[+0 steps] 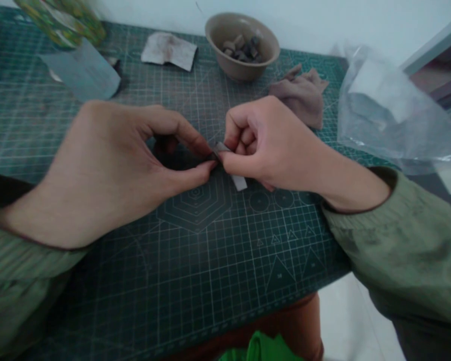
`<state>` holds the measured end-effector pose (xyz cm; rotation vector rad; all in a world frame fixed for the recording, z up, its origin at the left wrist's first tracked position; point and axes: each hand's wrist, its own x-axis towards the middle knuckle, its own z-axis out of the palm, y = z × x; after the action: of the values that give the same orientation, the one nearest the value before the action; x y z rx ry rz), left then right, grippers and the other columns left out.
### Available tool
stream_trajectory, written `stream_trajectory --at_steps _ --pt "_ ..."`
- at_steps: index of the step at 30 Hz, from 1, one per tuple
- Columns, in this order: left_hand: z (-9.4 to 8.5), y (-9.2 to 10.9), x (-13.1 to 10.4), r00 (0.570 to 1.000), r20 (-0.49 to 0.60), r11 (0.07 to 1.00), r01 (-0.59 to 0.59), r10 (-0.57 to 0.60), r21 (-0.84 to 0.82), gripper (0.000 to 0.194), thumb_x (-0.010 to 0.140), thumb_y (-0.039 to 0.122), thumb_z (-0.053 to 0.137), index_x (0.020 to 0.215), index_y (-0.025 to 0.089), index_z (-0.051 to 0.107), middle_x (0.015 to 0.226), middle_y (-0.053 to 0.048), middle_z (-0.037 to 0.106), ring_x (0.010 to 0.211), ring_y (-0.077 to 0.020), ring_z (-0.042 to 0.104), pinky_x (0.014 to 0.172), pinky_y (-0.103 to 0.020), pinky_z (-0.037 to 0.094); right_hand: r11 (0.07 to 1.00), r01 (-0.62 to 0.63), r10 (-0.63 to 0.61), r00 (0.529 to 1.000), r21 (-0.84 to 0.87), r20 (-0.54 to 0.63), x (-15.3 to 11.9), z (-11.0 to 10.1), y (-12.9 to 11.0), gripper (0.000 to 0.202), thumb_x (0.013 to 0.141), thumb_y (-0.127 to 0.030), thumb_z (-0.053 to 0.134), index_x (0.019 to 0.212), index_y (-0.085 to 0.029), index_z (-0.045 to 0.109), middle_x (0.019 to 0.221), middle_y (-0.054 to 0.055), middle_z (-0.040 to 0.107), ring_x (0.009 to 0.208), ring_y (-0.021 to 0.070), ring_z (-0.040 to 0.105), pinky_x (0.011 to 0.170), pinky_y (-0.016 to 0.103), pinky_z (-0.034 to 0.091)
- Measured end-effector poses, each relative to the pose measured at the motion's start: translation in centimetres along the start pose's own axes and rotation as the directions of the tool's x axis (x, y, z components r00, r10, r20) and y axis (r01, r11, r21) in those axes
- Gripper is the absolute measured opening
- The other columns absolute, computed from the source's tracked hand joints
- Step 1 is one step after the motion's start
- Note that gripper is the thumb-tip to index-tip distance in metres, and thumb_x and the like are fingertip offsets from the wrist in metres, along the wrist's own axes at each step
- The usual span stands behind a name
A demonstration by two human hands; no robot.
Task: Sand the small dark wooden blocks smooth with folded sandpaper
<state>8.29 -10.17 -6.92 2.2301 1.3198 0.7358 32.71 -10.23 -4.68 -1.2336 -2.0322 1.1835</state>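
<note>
Over the middle of a green cutting mat (188, 260), my two hands meet fingertip to fingertip. My left hand (135, 160) pinches a small dark piece between thumb and forefinger; its shape is mostly hidden. A narrow pale grey strip (239, 182) is gripped between thumb and curled fingers by my right hand (263, 140). One end of the strip points down and toward me, below the right thumb. Its upper end touches or lies beside the dark piece at the left fingertips.
A brown bowl (244, 70) with several small pieces stands at the back. Near it lie a crumpled brownish cloth (300, 98) and a stained white cloth (169, 50). Grey sheet (84, 72) lies back left, clear plastic bag (391, 110) right.
</note>
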Motion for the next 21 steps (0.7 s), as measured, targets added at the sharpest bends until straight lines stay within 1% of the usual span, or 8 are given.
stream_trajectory --at_steps 2,4,7,10,13,15,18,21 --pt "-0.1 0.1 0.0 0.998 -0.018 0.997 -0.058 0.059 0.043 0.017 0.088 0.040 0.093 0.101 0.031 0.089 0.090 0.006 0.081 0.075 -0.0183 0.069 0.069 -0.034 0.044 0.999 -0.022 0.021 1.000 0.041 0.023 -0.1 -0.6 0.0 0.029 0.093 -0.011 0.075 0.077 -0.026 0.056 0.056 -0.007 0.069 0.038 0.0114 0.059 0.036 0.026 0.036" --pt "-0.2 0.3 0.0 0.994 -0.026 0.992 -0.107 0.109 0.070 0.014 0.090 0.038 0.089 0.101 0.030 0.088 0.092 0.003 0.079 0.076 -0.0194 0.069 0.071 -0.036 0.047 0.998 -0.047 0.050 0.997 0.053 -0.065 -0.1 -1.1 -0.1 0.031 0.093 -0.012 0.078 0.077 -0.027 0.056 0.054 -0.007 0.068 0.036 0.0117 0.058 0.034 0.026 0.035" --pt "-0.5 0.7 0.1 0.977 0.042 0.977 -0.212 0.211 0.030 0.012 0.094 0.037 0.085 0.099 0.026 0.086 0.100 -0.002 0.081 0.092 -0.0239 0.073 0.084 -0.041 0.054 0.996 -0.079 0.086 0.974 0.041 -0.208 0.1 -1.3 -0.1 0.034 0.095 -0.018 0.084 0.078 -0.027 0.055 0.052 -0.007 0.066 0.037 0.0123 0.058 0.034 0.026 0.036" --pt "-0.6 1.0 0.2 0.951 0.072 0.954 -0.300 0.301 -0.028 0.010 0.095 0.035 0.086 0.098 0.026 0.084 0.103 -0.003 0.084 0.101 -0.0263 0.075 0.092 -0.044 0.057 0.996 -0.084 0.091 0.966 0.042 -0.241 0.3 -1.2 0.1 0.034 0.096 -0.022 0.085 0.080 -0.027 0.056 0.052 -0.006 0.066 0.037 0.0122 0.059 0.035 0.025 0.037" --pt "-0.5 1.2 0.3 0.931 0.064 0.933 -0.358 0.360 -0.036 0.021 0.098 0.035 0.082 0.116 0.026 0.086 0.114 -0.005 0.084 0.105 -0.0294 0.075 0.096 -0.047 0.058 0.996 -0.063 0.076 0.960 0.055 -0.270 0.3 -1.1 0.3 0.034 0.098 -0.022 0.085 0.080 -0.026 0.056 0.050 -0.007 0.065 0.035 0.0111 0.056 0.032 0.023 0.035" --pt "-0.3 1.1 0.4 0.907 0.115 0.914 -0.404 0.405 -0.031 0.030 0.102 0.032 0.075 0.131 0.026 0.084 0.129 -0.008 0.083 0.115 -0.0325 0.073 0.103 -0.050 0.058 0.996 -0.059 0.074 0.958 0.063 -0.278 0.3 -1.0 0.5 0.035 0.098 -0.020 0.085 0.079 -0.025 0.057 0.050 -0.007 0.065 0.035 0.0105 0.056 0.032 0.023 0.035" --pt "-0.2 0.7 0.4 0.882 0.186 0.899 -0.437 0.432 -0.018 0.030 0.106 0.028 0.070 0.132 0.029 0.084 0.138 -0.008 0.081 0.125 -0.0337 0.070 0.110 -0.052 0.056 0.996 -0.062 0.079 0.959 0.069 -0.274 0.3 -1.0 0.4 0.034 0.100 -0.018 0.083 0.079 -0.025 0.057 0.051 -0.007 0.066 0.035 0.0099 0.056 0.032 0.022 0.035" --pt "-0.1 0.4 0.4 0.900 0.182 0.916 -0.401 0.395 -0.008 0.021 0.106 0.030 0.071 0.123 0.027 0.082 0.125 -0.008 0.080 0.118 -0.0313 0.072 0.104 -0.047 0.057 0.995 -0.064 0.081 0.957 0.072 -0.277 0.2 -1.0 0.3 0.033 0.102 -0.016 0.080 0.080 -0.025 0.057 0.053 -0.006 0.068 0.035 0.0097 0.056 0.032 0.022 0.036"
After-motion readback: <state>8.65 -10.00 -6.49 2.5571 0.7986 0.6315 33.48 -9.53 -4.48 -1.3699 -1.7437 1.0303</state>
